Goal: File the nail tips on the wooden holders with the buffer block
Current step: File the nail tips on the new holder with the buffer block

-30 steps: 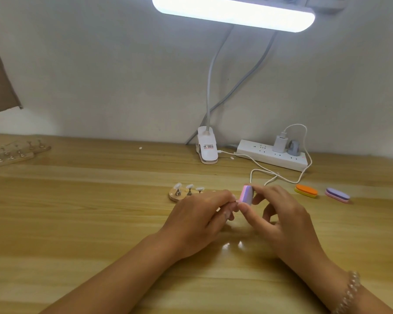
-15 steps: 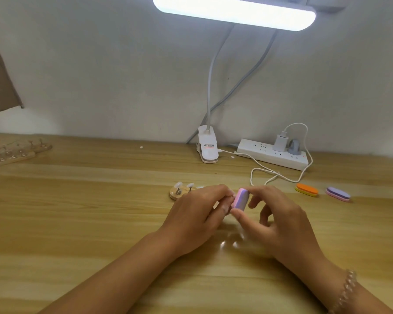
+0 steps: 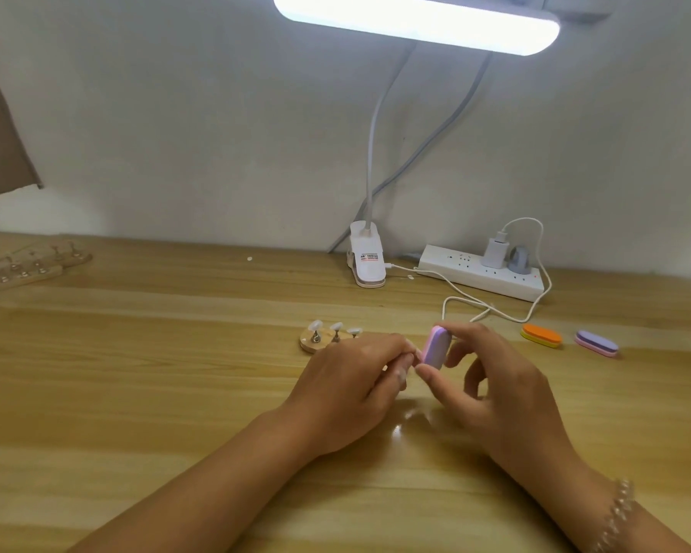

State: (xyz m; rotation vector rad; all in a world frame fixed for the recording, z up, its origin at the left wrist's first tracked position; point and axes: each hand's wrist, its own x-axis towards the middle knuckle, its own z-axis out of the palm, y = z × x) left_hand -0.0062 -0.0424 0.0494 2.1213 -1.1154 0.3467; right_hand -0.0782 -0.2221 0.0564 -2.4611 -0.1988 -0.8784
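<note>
Buffer block (image 3: 435, 347), pinched by the right hand (image 3: 495, 393), has swung back right against what the left hand (image 3: 348, 389) pinches, probably a hidden nail tip; filing strokes continue.

On the bench (image 3: 136, 373), the wooden holder (image 3: 308, 344) lies at ten o'clock from my buffer block (image 3: 435, 349), the power strip (image 3: 475, 279) at one, spare buffers (image 3: 541, 336) at three.

Bare wood is left across the table's (image 3: 136, 393) left half. Mid-table a wooden holder (image 3: 309, 346) of nail tips (image 3: 316, 325) is met; the far edge is crowded by lamp clamp (image 3: 367, 265), power strip (image 3: 480, 278) and cable (image 3: 461, 299).
</note>
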